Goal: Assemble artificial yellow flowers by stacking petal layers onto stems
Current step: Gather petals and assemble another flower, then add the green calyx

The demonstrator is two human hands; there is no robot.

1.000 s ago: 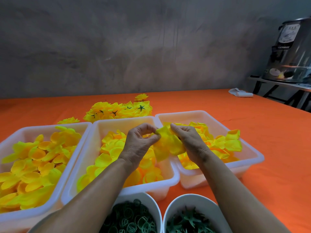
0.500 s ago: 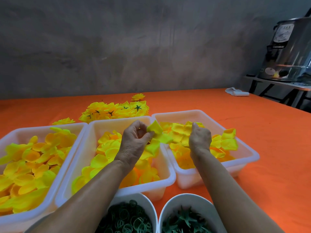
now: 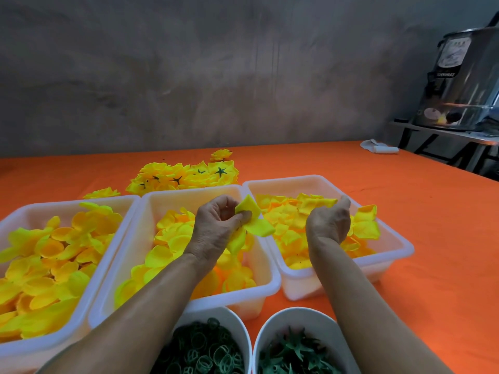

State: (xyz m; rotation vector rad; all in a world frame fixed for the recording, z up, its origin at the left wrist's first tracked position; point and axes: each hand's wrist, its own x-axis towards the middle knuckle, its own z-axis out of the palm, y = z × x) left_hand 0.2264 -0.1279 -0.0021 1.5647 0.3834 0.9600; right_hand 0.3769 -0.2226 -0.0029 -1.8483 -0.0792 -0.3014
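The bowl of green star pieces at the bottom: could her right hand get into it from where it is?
Probably yes. The right hand is over the right tub, pinching a petal. The bowl lies just below that forearm, open-topped, with nothing covering it. She would have to draw the hand back.

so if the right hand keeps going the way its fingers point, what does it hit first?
Probably the loose yellow petals in the right-hand white bin. The right hand hangs over them, fingers aimed forward and down; depth is unclear.
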